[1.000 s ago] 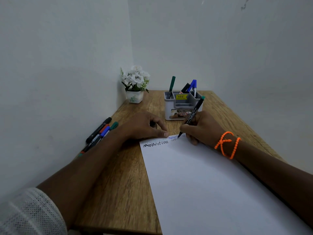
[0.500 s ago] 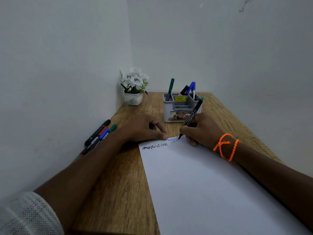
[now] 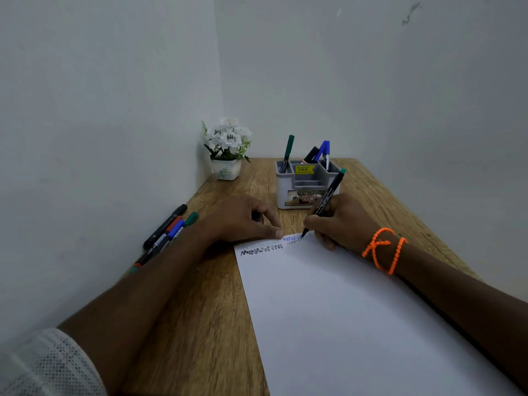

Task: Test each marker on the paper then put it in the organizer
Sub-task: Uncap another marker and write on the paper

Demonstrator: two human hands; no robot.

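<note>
My right hand [image 3: 344, 222] grips a black marker with a green end [image 3: 329, 195], its tip touching the top edge of the white paper [image 3: 343, 310] beside blue and black zigzag scribbles [image 3: 291, 240]. My left hand [image 3: 237, 220] rests at the paper's top left corner with the thumb pressing the sheet. A small dark piece, seemingly the marker's cap [image 3: 256, 216], sits between its curled fingers. The grey-and-white organizer [image 3: 285, 197] stands just behind both hands and holds a green marker [image 3: 288, 151] plus blue and black ones [image 3: 323, 152].
Several capped markers [image 3: 165, 232] lie on the wooden table [image 3: 200, 324] by the left wall, beside my left forearm. A small pot of white flowers [image 3: 227, 167] stands in the back corner. Walls close in on the left, back and right.
The marker tip has crept slightly right along the paper's top edge, lengthening the thin scribble. My left hand has stayed in place.
</note>
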